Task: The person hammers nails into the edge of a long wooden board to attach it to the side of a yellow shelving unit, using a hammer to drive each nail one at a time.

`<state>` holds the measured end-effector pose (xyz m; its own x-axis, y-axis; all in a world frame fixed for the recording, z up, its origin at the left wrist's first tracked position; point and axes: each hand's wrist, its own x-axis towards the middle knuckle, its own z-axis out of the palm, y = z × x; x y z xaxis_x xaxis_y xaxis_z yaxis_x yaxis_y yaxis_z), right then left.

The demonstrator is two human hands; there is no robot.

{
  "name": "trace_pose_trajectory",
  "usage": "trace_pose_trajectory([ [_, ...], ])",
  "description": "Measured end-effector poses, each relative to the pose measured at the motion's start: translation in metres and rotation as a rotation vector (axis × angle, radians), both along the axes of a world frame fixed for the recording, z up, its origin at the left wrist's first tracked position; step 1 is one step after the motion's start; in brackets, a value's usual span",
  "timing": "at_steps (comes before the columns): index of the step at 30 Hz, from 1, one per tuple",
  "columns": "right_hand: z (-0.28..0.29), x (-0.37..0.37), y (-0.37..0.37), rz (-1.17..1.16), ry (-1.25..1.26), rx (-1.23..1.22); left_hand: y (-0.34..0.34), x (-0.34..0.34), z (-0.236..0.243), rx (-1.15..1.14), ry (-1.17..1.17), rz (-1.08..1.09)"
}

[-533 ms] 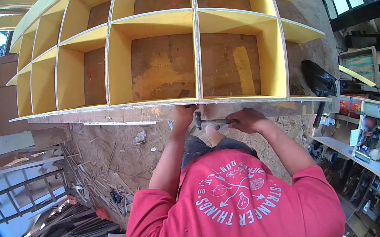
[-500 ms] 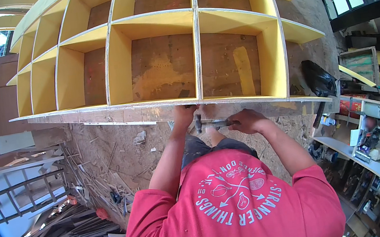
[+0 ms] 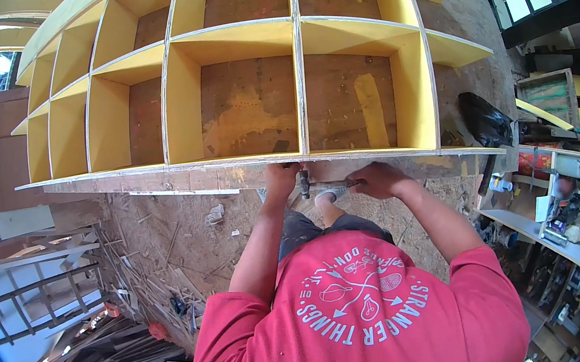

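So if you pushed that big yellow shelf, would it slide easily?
Probably not. The shelf is very wide, with many wooden compartments, so it is likely heavy. It looks stiff, since dividers cross-brace it. It seems to lie flat on the rough floor, so tipping is unlikely. The left hand rests on its edge; the right hand holds a hammer.

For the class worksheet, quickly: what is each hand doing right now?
Left hand: pressed against the front edge of the shelf unit, holding nothing that shows.
Right hand: closed on the hammer.
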<state>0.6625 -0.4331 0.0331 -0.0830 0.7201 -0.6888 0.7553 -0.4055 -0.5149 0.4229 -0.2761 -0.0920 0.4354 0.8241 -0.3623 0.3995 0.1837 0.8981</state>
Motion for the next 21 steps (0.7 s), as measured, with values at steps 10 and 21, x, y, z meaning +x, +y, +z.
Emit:
trace_pose_trajectory([
  [10, 0.005, 0.001, 0.000, 0.103, 0.145, -0.102, 0.002, 0.000, -0.003, -0.084, -0.045, 0.020],
  [21, 0.009, 0.007, -0.011, 0.121, 0.157, -0.057, 0.021, -0.040, 0.065, -0.451, -0.079, -0.030],
])
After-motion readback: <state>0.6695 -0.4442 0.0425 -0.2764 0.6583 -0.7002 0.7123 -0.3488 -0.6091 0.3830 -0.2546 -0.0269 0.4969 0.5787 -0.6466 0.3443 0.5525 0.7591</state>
